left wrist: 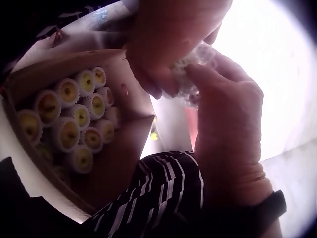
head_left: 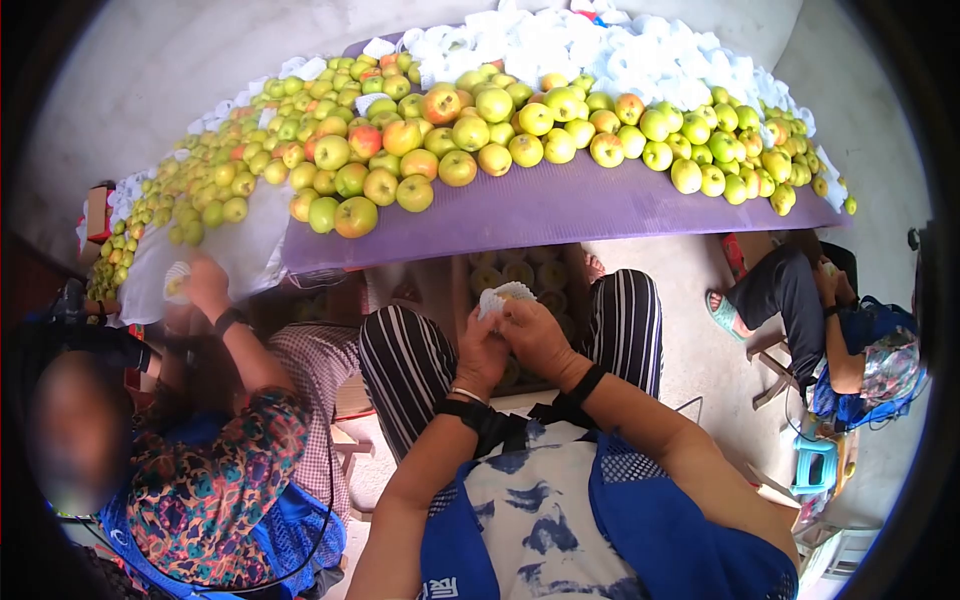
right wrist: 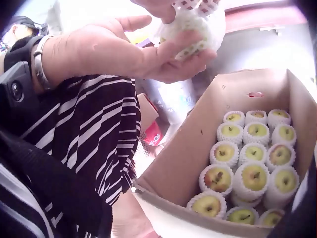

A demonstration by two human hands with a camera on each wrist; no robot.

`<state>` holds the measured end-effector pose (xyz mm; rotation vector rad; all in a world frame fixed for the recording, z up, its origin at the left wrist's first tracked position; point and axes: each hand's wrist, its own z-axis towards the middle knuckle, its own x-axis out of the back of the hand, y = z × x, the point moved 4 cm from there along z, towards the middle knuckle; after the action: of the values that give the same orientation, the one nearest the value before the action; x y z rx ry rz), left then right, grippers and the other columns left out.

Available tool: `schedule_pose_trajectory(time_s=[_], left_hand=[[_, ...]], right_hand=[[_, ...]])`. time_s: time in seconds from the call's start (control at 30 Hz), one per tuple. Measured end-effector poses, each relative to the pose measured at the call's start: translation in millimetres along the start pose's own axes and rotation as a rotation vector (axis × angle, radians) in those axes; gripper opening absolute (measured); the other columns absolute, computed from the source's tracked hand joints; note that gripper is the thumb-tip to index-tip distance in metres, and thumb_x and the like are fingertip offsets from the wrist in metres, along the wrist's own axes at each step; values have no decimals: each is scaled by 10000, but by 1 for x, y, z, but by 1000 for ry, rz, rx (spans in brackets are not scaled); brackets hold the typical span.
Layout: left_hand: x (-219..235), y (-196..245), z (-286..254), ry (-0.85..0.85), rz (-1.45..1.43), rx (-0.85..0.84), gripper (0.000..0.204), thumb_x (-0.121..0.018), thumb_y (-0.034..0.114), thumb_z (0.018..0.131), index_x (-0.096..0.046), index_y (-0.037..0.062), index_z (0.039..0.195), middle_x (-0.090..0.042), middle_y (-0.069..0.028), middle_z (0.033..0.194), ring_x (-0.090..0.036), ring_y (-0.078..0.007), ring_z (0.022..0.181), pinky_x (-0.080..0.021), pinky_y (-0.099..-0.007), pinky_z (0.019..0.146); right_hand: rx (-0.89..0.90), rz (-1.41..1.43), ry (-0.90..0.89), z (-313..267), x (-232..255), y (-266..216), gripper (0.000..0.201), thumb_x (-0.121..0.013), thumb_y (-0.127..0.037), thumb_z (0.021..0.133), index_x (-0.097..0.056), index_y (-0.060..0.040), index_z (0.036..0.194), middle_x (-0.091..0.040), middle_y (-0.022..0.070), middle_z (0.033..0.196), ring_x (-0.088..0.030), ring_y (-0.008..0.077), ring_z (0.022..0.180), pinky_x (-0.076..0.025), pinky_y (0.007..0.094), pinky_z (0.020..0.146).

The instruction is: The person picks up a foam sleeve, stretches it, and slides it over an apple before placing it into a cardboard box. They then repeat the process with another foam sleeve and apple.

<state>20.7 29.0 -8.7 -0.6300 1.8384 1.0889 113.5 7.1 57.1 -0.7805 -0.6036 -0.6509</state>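
Observation:
Both hands meet in front of the lap, over a carton, around an apple in a white foam net sleeve (right wrist: 190, 32). The left hand (head_left: 480, 355), with a bracelet at its wrist, cradles the wrapped apple from below, its fingers bent around the side and its thumb spread away. From the other side, the right hand (head_left: 540, 335) pinches the foam net (head_left: 508, 292). Only part of the right hand (right wrist: 157, 6) shows at the top of the right wrist view. Below stands the cardboard box (right wrist: 173, 161), holding rows of net-wrapped apples (right wrist: 255, 176).
A purple-covered table (head_left: 480, 215) ahead bears many loose apples (head_left: 457, 168) and a heap of white foam nets (head_left: 600, 50). A person (head_left: 220, 480) works close on the left, another (head_left: 850, 345) sits at the right. Striped-trouser knees (head_left: 625, 330) flank the box.

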Motion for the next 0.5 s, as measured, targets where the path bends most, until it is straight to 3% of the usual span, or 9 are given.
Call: schedule_pose_trajectory(time_s=[0.13,0.17,0.3,0.37,0.5], left_hand=[[12,-1,3,65,24,-1,359,-490,200,846,-431,51,1167,-506,-106,1119,-454,-250,1079,-308,-369,981],[13,-2,4,47,-89,32,384,-506,208,841,-422,52,1181,-495,-112,1143,-447,-259,1090,-307,-376,982],[11,-1,3,15,-280,57,432,-525,230,833,-402,49,1205,-462,-117,1207,-427,-272,1124,-305,-401,985],[8,0,3,5,-274,23,437,-522,232,834,-396,42,1208,-461,-115,1208,-425,-274,1127,-304,-408,988],[-1,3,1,-57,-155,-21,443,-532,196,828,-374,55,1217,-453,-107,1213,-424,-280,1130,-316,-426,986]], right_hand=[[117,-17,42,3,9,-15,122,-574,-86,673,-586,-54,790,-521,88,804,-526,272,734,-430,350,667],[141,1,40,4,14,-19,99,-587,-77,661,-582,-50,756,-526,86,802,-527,269,745,-428,346,682],[63,235,133,0,22,-14,96,-613,-48,631,-561,-34,710,-546,92,811,-531,265,736,-429,335,667],[-216,481,200,-8,15,6,128,-623,-27,611,-543,-23,712,-556,99,805,-538,274,733,-435,330,669],[-423,576,209,-19,11,24,187,-627,-41,621,-534,-24,782,-550,103,817,-540,286,713,-443,329,671]])
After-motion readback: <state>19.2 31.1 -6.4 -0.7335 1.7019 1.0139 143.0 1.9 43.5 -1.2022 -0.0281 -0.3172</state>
